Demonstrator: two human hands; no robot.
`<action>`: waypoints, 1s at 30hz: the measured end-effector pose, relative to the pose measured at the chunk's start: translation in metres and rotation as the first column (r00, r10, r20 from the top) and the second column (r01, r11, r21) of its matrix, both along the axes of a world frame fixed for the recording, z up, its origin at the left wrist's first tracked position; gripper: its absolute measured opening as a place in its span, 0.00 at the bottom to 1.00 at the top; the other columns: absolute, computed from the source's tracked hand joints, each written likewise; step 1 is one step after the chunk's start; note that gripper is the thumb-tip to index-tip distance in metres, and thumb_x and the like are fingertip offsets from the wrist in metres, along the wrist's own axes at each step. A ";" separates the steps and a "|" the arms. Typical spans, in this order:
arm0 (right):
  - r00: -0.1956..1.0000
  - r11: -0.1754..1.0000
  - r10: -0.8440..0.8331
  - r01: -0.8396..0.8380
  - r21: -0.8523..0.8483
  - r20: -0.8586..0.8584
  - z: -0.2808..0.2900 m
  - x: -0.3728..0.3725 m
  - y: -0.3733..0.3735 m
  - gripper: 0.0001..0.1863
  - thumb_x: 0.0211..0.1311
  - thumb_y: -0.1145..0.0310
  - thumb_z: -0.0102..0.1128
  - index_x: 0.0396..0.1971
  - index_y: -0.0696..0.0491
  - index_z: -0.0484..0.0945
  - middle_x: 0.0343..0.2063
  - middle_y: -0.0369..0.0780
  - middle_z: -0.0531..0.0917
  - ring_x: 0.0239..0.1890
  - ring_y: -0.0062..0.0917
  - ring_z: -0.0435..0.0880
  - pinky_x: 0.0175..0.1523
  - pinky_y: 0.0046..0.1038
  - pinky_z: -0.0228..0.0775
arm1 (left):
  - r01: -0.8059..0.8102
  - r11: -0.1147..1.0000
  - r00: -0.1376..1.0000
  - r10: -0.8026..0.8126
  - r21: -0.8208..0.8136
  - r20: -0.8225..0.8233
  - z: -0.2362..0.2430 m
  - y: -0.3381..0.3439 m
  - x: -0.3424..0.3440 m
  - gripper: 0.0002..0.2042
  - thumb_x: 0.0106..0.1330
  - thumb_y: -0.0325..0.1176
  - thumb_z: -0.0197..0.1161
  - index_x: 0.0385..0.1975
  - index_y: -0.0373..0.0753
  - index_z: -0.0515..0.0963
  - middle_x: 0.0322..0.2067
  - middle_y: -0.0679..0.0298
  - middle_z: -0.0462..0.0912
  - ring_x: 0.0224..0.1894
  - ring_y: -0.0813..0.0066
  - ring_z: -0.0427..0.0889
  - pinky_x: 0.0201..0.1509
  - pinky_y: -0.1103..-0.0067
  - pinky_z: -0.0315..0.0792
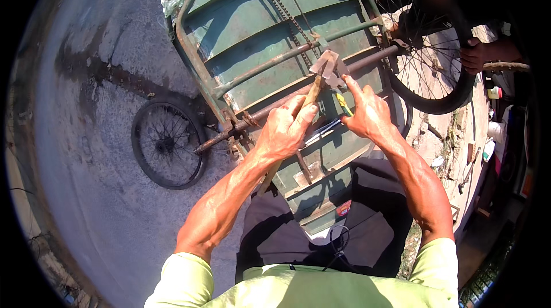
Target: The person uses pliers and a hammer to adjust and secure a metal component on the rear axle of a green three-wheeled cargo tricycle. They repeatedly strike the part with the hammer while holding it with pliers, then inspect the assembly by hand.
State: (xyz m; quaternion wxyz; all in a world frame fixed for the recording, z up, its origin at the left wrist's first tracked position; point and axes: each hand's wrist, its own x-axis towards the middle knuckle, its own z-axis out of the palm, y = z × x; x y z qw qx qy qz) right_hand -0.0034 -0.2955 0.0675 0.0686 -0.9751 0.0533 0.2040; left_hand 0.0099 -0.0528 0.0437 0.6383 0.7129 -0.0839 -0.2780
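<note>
A wooden-handled tool with a flat metal head (325,63) is in my left hand (285,127); my fingers wrap round the handle just below the head. My right hand (370,114) is close by on the right. Its index finger stretches up to the grey metal beside the tool's head, and its thumb lies by a narrow yellow-handled tool (342,103). The other right fingers are mostly hidden. Both hands are over an upturned green metal cart (241,58), beside its rusty axle (359,63) and drive chain (278,2).
One spoked wheel (165,144) is at the cart's left and a larger wheel (445,97) at its right. Another person's hand (472,55) is by the right wheel. Thin rods (322,133) lie on the cart's underside. Concrete ground (97,153) stretches to the left; clutter lines the right.
</note>
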 end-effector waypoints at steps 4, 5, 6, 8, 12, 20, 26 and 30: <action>1.000 1.000 0.011 -0.011 -0.003 -0.025 0.008 0.013 0.004 0.50 0.48 0.68 0.72 0.75 0.38 0.60 0.46 0.57 0.80 0.47 0.55 0.86 0.52 0.49 0.81 | -0.069 0.983 0.998 0.066 -0.168 -0.024 0.029 0.007 0.001 0.26 0.78 0.51 0.56 0.62 0.34 0.76 0.26 0.61 0.81 0.33 0.72 0.81 0.41 0.71 0.76; 0.999 1.000 0.020 -0.020 0.000 -0.033 0.011 0.017 0.009 0.50 0.48 0.68 0.72 0.75 0.38 0.60 0.46 0.57 0.80 0.47 0.55 0.86 0.52 0.49 0.81 | -0.137 0.981 0.988 0.146 -0.140 0.055 0.011 0.003 0.000 0.30 0.77 0.60 0.54 0.60 0.36 0.78 0.22 0.70 0.78 0.18 0.85 0.72 0.24 0.82 0.66; 0.998 1.000 0.028 -0.028 -0.013 -0.055 0.010 0.019 0.011 0.50 0.48 0.68 0.71 0.75 0.38 0.60 0.46 0.57 0.80 0.47 0.55 0.86 0.52 0.48 0.81 | -0.099 0.993 0.995 0.100 -0.058 0.026 -0.008 0.006 0.002 0.30 0.77 0.60 0.54 0.59 0.36 0.78 0.22 0.70 0.78 0.18 0.85 0.72 0.23 0.82 0.66; 0.996 0.998 0.030 -0.034 -0.053 -0.086 0.003 0.023 0.009 0.50 0.49 0.67 0.70 0.76 0.37 0.60 0.47 0.57 0.80 0.47 0.54 0.86 0.52 0.48 0.81 | -0.001 0.996 0.999 0.004 0.088 -0.031 -0.023 0.008 0.017 0.31 0.77 0.61 0.54 0.57 0.36 0.78 0.21 0.69 0.78 0.18 0.85 0.71 0.22 0.82 0.66; 0.995 0.998 0.014 -0.021 -0.066 -0.103 0.012 0.019 0.007 0.50 0.48 0.67 0.71 0.75 0.40 0.60 0.48 0.56 0.81 0.48 0.52 0.86 0.53 0.47 0.81 | -0.096 0.992 0.995 0.095 -0.076 -0.013 0.016 0.008 0.007 0.30 0.77 0.61 0.54 0.55 0.35 0.78 0.22 0.69 0.79 0.18 0.85 0.72 0.22 0.83 0.66; 0.987 0.991 0.052 -0.070 -0.112 -0.153 0.009 0.036 0.018 0.49 0.49 0.68 0.68 0.75 0.42 0.60 0.49 0.58 0.81 0.49 0.53 0.86 0.55 0.47 0.80 | -0.072 0.997 0.972 0.067 -0.013 -0.223 0.003 0.011 0.016 0.29 0.77 0.62 0.51 0.46 0.35 0.77 0.20 0.67 0.79 0.14 0.84 0.72 0.17 0.82 0.64; 0.985 0.992 0.069 -0.083 -0.091 -0.155 0.014 0.041 0.023 0.49 0.50 0.68 0.67 0.77 0.43 0.59 0.50 0.58 0.80 0.51 0.54 0.85 0.58 0.46 0.78 | -0.218 0.953 0.975 0.204 -0.210 -0.084 -0.006 0.006 0.005 0.28 0.78 0.61 0.52 0.46 0.36 0.75 0.20 0.66 0.79 0.14 0.84 0.72 0.18 0.82 0.65; 0.974 0.989 0.047 -0.077 -0.128 -0.223 0.019 0.044 0.028 0.49 0.49 0.68 0.67 0.76 0.44 0.60 0.50 0.58 0.80 0.52 0.54 0.85 0.58 0.46 0.78 | -0.181 0.971 0.881 0.088 -0.159 -0.464 0.003 0.014 0.013 0.25 0.78 0.59 0.52 0.45 0.37 0.74 0.20 0.66 0.77 0.14 0.82 0.70 0.17 0.82 0.67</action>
